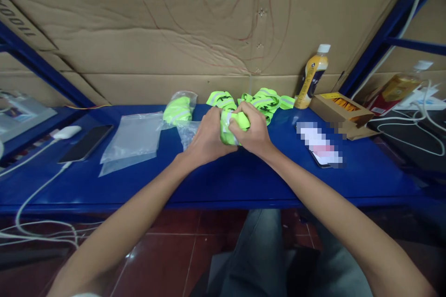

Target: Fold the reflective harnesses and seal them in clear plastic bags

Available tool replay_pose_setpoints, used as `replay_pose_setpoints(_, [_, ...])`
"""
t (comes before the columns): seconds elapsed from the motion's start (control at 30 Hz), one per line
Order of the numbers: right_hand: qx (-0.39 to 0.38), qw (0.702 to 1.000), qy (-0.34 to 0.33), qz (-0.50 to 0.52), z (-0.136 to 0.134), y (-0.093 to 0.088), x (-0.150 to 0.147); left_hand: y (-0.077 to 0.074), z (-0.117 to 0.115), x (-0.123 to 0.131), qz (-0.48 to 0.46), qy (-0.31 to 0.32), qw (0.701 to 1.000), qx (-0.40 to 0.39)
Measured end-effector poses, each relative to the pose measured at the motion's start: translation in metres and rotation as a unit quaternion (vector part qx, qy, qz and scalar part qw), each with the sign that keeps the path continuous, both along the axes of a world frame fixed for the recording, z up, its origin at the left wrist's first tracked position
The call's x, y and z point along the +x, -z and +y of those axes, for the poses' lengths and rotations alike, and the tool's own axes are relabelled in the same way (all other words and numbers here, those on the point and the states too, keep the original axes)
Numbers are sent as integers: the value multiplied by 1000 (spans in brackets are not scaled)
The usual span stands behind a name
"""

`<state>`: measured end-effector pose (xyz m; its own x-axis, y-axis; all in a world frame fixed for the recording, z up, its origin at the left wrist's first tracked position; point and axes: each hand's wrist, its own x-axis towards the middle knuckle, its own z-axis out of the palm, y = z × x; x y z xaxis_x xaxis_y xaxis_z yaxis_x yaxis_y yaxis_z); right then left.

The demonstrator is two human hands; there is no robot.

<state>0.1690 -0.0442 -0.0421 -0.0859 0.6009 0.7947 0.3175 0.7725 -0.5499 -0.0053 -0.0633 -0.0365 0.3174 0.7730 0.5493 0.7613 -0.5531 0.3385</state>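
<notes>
Neon-yellow bundle [228, 137] between left hand [210, 135], right hand [256, 129].

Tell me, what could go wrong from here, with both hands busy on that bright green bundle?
The green bundle is gripped between the left hand and right hand; if the grip slackens, it might slip or come undone.

A white cable runs from the dark phone over the table's front edge; a snag could drag the phone off.

The yellow bottle stands close to the loose green straps, so tugging those might knock it over.
</notes>
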Motion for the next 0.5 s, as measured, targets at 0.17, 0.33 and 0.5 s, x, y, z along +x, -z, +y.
replay_pose_setpoints(0.17, [-38, 997, -48, -42, 1, 4, 1, 11, 8, -4, 61, -13, 995, 83])
replay_pose_setpoints(0.33, [-46, 992, -74, -89, -3, 5, 2, 11, 14, -10, 74, -17, 993, 94])
replay_pose_setpoints(0.5, [-36, 995, -66, -69, -1, -2, 4, 10, 14, -10, 15, -26, 999, 42])
